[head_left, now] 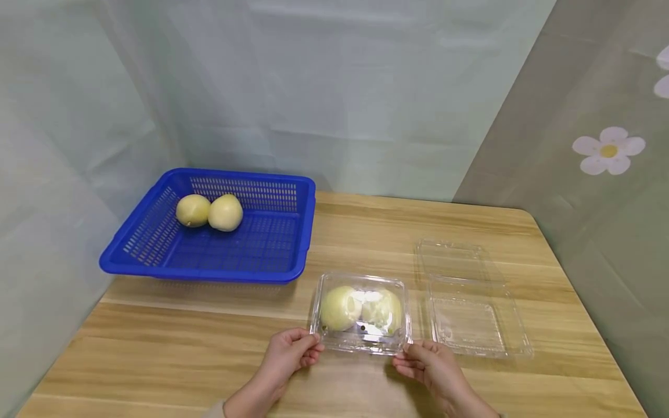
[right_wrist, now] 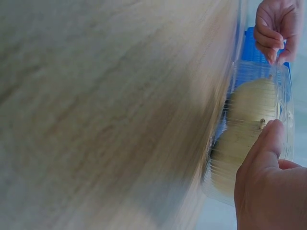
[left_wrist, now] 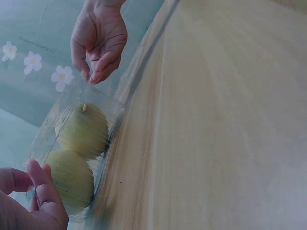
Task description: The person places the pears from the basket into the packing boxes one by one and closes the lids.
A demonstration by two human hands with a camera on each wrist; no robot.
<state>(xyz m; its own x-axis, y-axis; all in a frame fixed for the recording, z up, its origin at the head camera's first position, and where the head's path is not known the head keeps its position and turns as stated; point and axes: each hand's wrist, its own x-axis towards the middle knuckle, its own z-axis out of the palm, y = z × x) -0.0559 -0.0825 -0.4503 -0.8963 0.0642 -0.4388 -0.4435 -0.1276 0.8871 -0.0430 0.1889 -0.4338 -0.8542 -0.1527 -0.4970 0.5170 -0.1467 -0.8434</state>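
A clear plastic clamshell box (head_left: 363,343) stands on the table with its lid down over two pale yellow-green pears (head_left: 340,309). In the left wrist view, a short stem shows on one pear (left_wrist: 84,132). My left hand (head_left: 290,353) pinches the box's front left corner at the rim between thumb and fingers. At the front right corner, my right hand (head_left: 431,367) pinches the rim in the same way. The right wrist view shows that thumb and fingers of the right hand (right_wrist: 268,177) at the box edge, partly hiding the nearer pear.
Behind and left sits a blue plastic basket (head_left: 209,273) holding two more pears (head_left: 225,213). A second clear clamshell box (head_left: 470,325) lies open on the right side of the wooden table (head_left: 209,354). Pale curtains (head_left: 334,87) hang behind the table and at both sides.
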